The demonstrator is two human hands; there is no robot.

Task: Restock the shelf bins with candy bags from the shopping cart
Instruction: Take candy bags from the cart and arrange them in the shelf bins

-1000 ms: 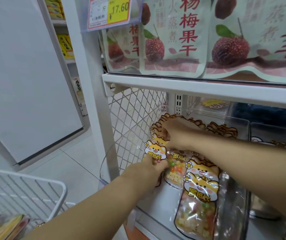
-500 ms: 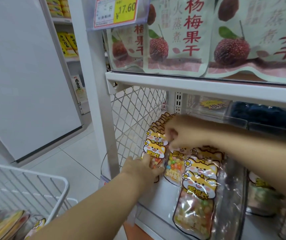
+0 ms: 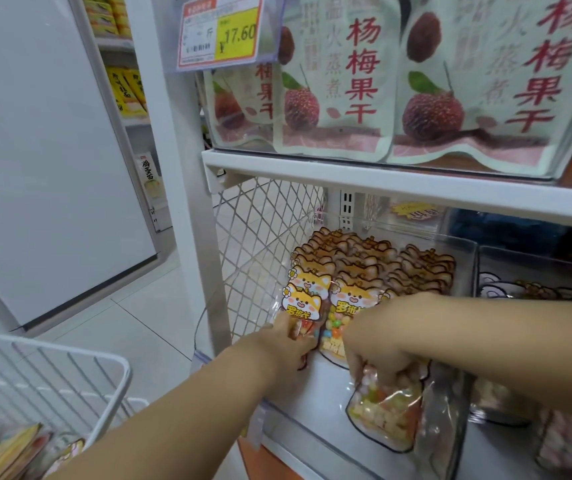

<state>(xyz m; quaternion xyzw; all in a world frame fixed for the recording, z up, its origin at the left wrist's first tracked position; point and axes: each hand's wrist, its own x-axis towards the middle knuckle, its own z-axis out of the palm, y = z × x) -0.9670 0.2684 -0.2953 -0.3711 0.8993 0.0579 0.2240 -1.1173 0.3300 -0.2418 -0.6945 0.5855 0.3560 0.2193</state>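
Left arm reaches in from the near left, over the near lip; my left hand (image 3: 286,346) sits low in the clear bin (image 3: 447,427), fingers laid against the foot of the front bag (image 3: 303,304) of the left row; pinching or only pressing, I cannot tell; right arm comes across from the right, wrist bent down, right hand (image 3: 378,344) clawed over the flat bag (image 3: 386,410), fingers curled round its top end, gripping it; that bag lies on the bin floor at the near right, close against the bin's right wall; standing rows of candy bags (image 3: 364,261) fill the far half; mesh panel (image 3: 260,244) close on the left, shelf edge (image 3: 398,183) low overhead; bare bin floor shows between my left hand and the flat bag; shopping cart (image 3: 70,362) near left, loose bags (image 3: 7,452) in it.
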